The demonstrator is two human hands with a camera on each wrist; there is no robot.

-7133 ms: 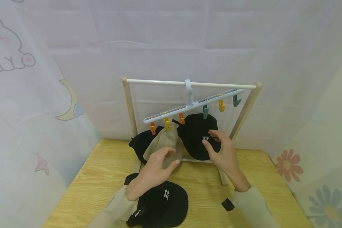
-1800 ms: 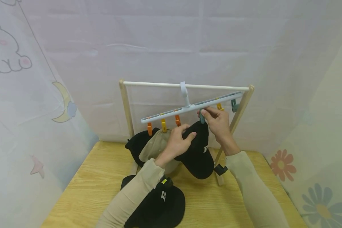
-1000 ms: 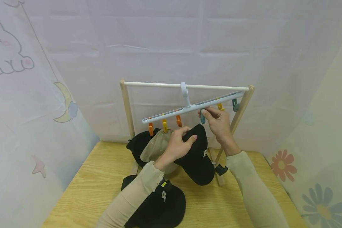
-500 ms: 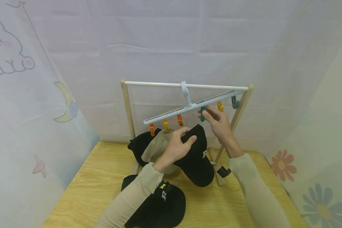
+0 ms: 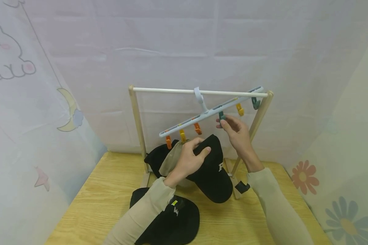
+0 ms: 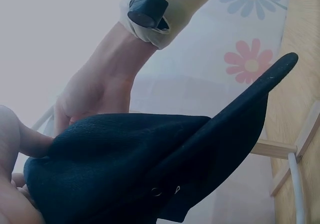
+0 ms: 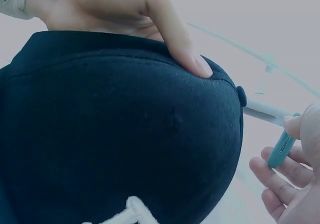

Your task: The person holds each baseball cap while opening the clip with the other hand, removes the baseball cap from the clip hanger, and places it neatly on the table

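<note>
**Black cap held below a teal clip on a tilted hanger**

Left hand (image 5: 188, 160) gripping the crown of a black cap (image 5: 213, 172), held just below the pale clip hanger (image 5: 208, 111) and free of its clips. Right hand (image 5: 236, 133) pinching the teal clip (image 5: 221, 116) between fingertips, just above the cap. Hanger hooked on the wooden rack (image 5: 137, 115), slanting up to the right. Beige cap (image 5: 171, 160) clipped beside it; another black cap (image 5: 168, 224) flat on the table (image 5: 89, 200).

A white letter R marks the black cap (image 5: 213, 170).
</note>
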